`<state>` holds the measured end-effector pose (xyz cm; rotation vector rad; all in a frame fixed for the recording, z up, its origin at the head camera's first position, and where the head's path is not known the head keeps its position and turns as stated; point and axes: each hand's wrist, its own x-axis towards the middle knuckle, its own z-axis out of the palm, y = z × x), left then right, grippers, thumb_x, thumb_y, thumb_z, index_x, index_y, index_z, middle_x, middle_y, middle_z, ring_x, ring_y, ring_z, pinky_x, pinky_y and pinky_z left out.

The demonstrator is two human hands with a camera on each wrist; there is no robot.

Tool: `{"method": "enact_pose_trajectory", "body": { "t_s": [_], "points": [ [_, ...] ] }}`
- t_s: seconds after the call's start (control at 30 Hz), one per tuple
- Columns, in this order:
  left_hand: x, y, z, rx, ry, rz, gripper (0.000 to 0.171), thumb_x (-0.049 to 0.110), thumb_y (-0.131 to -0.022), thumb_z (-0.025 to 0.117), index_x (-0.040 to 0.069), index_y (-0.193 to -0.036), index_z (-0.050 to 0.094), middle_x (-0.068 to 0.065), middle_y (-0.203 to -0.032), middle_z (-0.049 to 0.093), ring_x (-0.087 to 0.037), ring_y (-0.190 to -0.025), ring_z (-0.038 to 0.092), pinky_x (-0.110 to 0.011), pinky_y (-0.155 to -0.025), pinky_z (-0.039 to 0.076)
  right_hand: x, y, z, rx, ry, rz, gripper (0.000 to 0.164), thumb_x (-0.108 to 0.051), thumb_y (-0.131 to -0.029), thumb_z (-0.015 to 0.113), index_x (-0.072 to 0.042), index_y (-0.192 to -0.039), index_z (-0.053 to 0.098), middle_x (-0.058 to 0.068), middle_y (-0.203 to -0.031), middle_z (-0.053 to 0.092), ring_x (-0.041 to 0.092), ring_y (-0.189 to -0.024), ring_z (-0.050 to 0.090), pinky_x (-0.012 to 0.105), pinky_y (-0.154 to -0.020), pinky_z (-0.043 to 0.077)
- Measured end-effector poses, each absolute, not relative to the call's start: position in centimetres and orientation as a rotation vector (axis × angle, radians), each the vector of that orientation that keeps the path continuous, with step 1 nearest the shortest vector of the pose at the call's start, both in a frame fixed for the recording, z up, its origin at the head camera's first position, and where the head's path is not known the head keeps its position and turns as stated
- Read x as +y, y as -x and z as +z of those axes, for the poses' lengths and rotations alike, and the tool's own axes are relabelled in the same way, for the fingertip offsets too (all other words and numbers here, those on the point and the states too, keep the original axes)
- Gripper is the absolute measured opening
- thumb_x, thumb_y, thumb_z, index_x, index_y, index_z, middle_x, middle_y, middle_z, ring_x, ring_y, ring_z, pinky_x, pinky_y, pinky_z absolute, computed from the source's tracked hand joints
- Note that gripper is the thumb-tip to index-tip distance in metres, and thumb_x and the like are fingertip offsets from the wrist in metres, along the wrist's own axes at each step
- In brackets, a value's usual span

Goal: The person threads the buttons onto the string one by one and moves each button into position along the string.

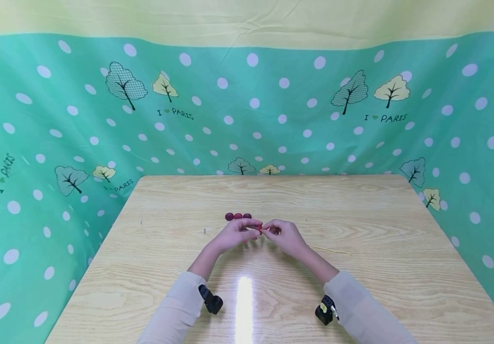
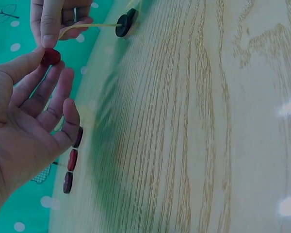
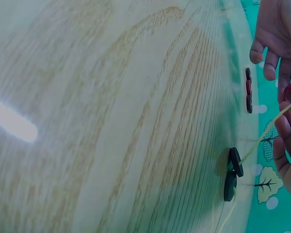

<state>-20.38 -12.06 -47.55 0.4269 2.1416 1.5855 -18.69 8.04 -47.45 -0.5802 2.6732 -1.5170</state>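
Note:
Between the thumb and a fingertip of my left hand [image 1: 236,234] is a small red button [image 2: 51,57], held above the table. My right hand [image 1: 287,236] meets it from the other side, pinching a thin yellow cord [image 3: 266,131] right at the button. Lower along the cord, two dark buttons [image 3: 236,161] are strung and overlap each other near the tabletop. The left hand's other fingers are spread loosely. How far the cord passes through the red button is hidden by the fingertips.
Behind the left hand, a row of three buttons [image 1: 238,216], dark, red and dark, lies on the wooden table [image 1: 358,296]. The cord's tail stretches out to the right of the right hand. A tiny object [image 1: 204,231] lies to the left. Patterned green cloth [image 1: 255,129] hangs around the table.

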Motion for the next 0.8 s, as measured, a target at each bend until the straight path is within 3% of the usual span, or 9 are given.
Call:
{"method": "enact_pose_trajectory", "body": {
  "t_s": [0.3, 0.57, 0.8],
  "points": [
    [-12.09, 20.36, -47.58, 2.147, -0.415, 1.591, 0.040, 0.021, -0.092, 0.059, 0.007, -0.128, 0.055, -0.015, -0.122, 0.060, -0.031, -0.100, 0.064, -0.044, -0.083, 0.052, 7.94, 18.75, -47.61, 2.662, 0.588, -1.545, 0.011, -0.012, -0.086, 0.066, -0.006, -0.094, 0.070, 0.004, -0.077, 0.068, 0.006, -0.066, 0.055, 0.018, -0.059, 0.047],
    [-12.08, 20.33, -47.58, 2.164, -0.423, 1.589, 0.037, 0.021, -0.092, 0.058, 0.009, -0.127, 0.057, -0.011, -0.120, 0.062, -0.017, -0.092, 0.066, -0.038, -0.078, 0.054, 7.93, 18.91, -47.79, 2.650, 0.600, -1.554, 0.011, -0.013, -0.087, 0.065, -0.006, -0.094, 0.070, 0.005, -0.081, 0.069, 0.006, -0.069, 0.056, 0.019, -0.062, 0.048],
    [-12.01, 20.41, -47.67, 2.162, -0.427, 1.594, 0.037, 0.021, -0.092, 0.059, 0.009, -0.127, 0.057, -0.013, -0.120, 0.062, -0.025, -0.095, 0.065, -0.042, -0.079, 0.053, 7.86, 18.86, -47.74, 2.642, 0.591, -1.565, 0.011, -0.013, -0.087, 0.065, -0.006, -0.094, 0.070, 0.006, -0.082, 0.070, 0.007, -0.069, 0.057, 0.019, -0.062, 0.048]
  ]
}}
